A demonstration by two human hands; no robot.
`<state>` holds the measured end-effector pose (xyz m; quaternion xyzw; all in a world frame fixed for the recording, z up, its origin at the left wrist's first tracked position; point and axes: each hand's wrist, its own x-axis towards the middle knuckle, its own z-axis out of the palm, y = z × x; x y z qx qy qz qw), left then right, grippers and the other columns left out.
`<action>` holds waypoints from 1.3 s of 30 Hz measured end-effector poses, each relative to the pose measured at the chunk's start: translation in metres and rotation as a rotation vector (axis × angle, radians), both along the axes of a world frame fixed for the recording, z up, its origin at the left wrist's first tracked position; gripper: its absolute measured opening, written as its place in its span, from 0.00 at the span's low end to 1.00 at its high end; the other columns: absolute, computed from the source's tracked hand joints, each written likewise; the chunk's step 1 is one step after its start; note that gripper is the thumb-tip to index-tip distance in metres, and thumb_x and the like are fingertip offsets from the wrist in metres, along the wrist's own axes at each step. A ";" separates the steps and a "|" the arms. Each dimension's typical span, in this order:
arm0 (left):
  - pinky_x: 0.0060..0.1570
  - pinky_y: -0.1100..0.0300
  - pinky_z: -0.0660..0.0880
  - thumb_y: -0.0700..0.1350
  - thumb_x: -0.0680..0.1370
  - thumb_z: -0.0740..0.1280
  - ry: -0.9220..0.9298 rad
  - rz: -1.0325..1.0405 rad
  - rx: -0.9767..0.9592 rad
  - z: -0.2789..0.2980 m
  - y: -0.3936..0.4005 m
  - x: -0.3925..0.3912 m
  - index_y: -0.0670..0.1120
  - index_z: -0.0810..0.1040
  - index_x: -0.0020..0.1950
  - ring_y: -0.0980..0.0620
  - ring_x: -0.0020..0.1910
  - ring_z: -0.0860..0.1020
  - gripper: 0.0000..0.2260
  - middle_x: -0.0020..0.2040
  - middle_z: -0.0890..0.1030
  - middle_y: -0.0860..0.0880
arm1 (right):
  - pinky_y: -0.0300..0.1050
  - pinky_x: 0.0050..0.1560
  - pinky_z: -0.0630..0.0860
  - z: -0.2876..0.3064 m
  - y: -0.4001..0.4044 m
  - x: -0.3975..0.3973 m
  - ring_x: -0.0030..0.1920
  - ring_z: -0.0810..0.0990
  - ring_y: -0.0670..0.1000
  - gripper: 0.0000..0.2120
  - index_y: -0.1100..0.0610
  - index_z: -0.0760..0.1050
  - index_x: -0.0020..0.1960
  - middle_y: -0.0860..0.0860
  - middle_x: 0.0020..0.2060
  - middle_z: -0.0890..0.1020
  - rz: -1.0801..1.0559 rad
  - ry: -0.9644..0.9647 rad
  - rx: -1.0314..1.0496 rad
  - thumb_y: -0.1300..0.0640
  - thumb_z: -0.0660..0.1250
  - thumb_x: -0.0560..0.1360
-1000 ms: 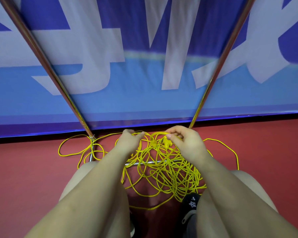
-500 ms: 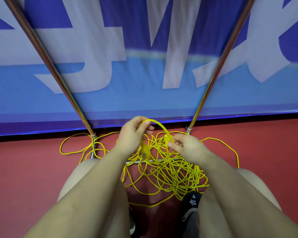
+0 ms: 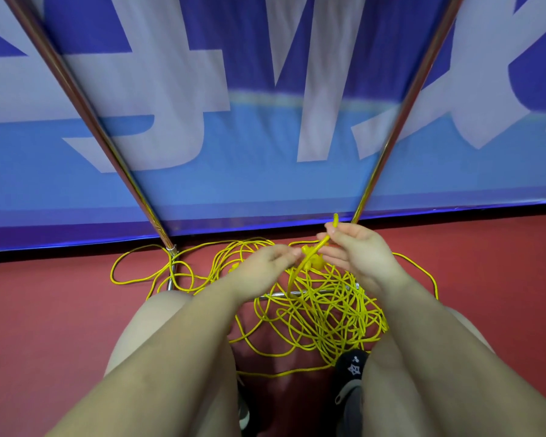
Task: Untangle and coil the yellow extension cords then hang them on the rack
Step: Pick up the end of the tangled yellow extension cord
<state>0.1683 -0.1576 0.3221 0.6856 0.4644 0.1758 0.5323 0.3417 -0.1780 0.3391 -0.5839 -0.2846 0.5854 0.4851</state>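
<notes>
Cords: yellow tangle heaped on red floor, lower centre of frame, draped over the rack's low crossbar; loose loops trailing out to left and right of the heap.
Right hand: raised at centre right, fingers and thumb pinching one strand, its end poking up above the fingertips toward the banner's lower edge.
Left hand: centre frame, fingers bent, fingertips at the same strand just beside a yellow plug; blurred, so whether clamped or merely touching cannot be told.
Rack: two shiny poles slanting up from the floor to upper left and upper right.
Banner: blue with large white lettering, filling the upper half behind the poles.
Knees: bare, lower left and lower right.
Shoe: dark, bottom centre right, at the tangle's near edge.
</notes>
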 end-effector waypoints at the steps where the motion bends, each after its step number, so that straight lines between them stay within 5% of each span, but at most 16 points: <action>1: 0.49 0.70 0.69 0.47 0.82 0.59 0.009 -0.062 -0.038 -0.002 -0.003 0.003 0.46 0.76 0.54 0.62 0.45 0.74 0.09 0.46 0.78 0.54 | 0.38 0.39 0.80 0.001 0.001 0.002 0.40 0.82 0.50 0.10 0.59 0.71 0.58 0.53 0.44 0.81 -0.059 0.041 -0.015 0.58 0.63 0.78; 6: 0.50 0.61 0.71 0.40 0.80 0.63 0.044 -0.078 -0.018 -0.010 -0.001 0.006 0.44 0.72 0.56 0.54 0.45 0.75 0.06 0.44 0.76 0.51 | 0.40 0.43 0.79 0.000 0.003 0.008 0.37 0.82 0.47 0.02 0.56 0.73 0.47 0.50 0.42 0.81 -0.176 0.136 0.001 0.58 0.62 0.78; 10: 0.41 0.65 0.74 0.37 0.81 0.60 -0.076 0.008 -0.027 -0.005 -0.001 0.010 0.44 0.69 0.51 0.64 0.34 0.77 0.03 0.39 0.75 0.50 | 0.42 0.44 0.79 -0.001 0.005 0.008 0.42 0.83 0.49 0.07 0.56 0.70 0.56 0.52 0.45 0.82 -0.144 0.206 0.031 0.56 0.62 0.78; 15: 0.39 0.62 0.78 0.38 0.82 0.58 -0.332 0.244 -0.182 0.005 0.004 0.006 0.46 0.69 0.48 0.58 0.33 0.80 0.05 0.39 0.77 0.49 | 0.41 0.50 0.76 -0.006 0.001 -0.003 0.46 0.81 0.46 0.12 0.56 0.74 0.60 0.51 0.48 0.82 0.253 -0.252 0.018 0.55 0.63 0.78; 19: 0.36 0.61 0.80 0.39 0.82 0.57 -0.512 0.408 -0.286 0.011 0.011 0.000 0.46 0.69 0.47 0.56 0.33 0.82 0.05 0.40 0.76 0.47 | 0.33 0.48 0.73 -0.023 -0.010 -0.015 0.43 0.78 0.42 0.13 0.61 0.76 0.57 0.45 0.39 0.77 0.604 -0.567 0.041 0.60 0.69 0.74; 22: 0.33 0.63 0.79 0.39 0.82 0.56 -0.637 0.494 -0.366 0.015 0.015 -0.004 0.45 0.69 0.49 0.54 0.34 0.83 0.05 0.40 0.77 0.47 | 0.27 0.39 0.70 -0.026 -0.014 -0.021 0.36 0.76 0.38 0.09 0.62 0.77 0.53 0.44 0.35 0.76 0.671 -0.642 0.083 0.62 0.69 0.74; 26: 0.32 0.61 0.79 0.39 0.82 0.57 -0.808 0.614 -0.429 0.018 0.021 -0.010 0.44 0.69 0.49 0.53 0.34 0.83 0.04 0.42 0.77 0.46 | 0.42 0.39 0.71 -0.028 -0.008 -0.021 0.32 0.72 0.44 0.01 0.55 0.77 0.44 0.44 0.32 0.74 0.570 -0.796 0.138 0.57 0.68 0.74; 29: 0.37 0.60 0.80 0.42 0.82 0.58 -0.807 0.600 -0.428 0.018 0.023 -0.014 0.44 0.70 0.54 0.51 0.42 0.83 0.04 0.47 0.79 0.46 | 0.39 0.37 0.75 -0.021 -0.007 -0.022 0.32 0.77 0.43 0.06 0.50 0.75 0.43 0.45 0.33 0.80 0.447 -0.515 0.120 0.60 0.67 0.75; 36: 0.60 0.53 0.72 0.50 0.82 0.57 -0.267 0.161 -0.333 0.003 0.009 -0.003 0.50 0.77 0.55 0.52 0.58 0.78 0.11 0.57 0.80 0.49 | 0.37 0.36 0.80 -0.007 0.000 -0.013 0.36 0.83 0.47 0.03 0.57 0.74 0.48 0.52 0.41 0.82 0.019 0.063 -0.024 0.59 0.63 0.78; 39: 0.57 0.60 0.72 0.47 0.82 0.58 -0.164 0.003 -0.304 -0.004 0.001 0.006 0.49 0.76 0.50 0.54 0.51 0.78 0.08 0.52 0.81 0.48 | 0.38 0.37 0.81 -0.006 0.003 -0.004 0.39 0.83 0.49 0.04 0.59 0.73 0.47 0.53 0.43 0.81 -0.158 0.247 -0.055 0.58 0.63 0.78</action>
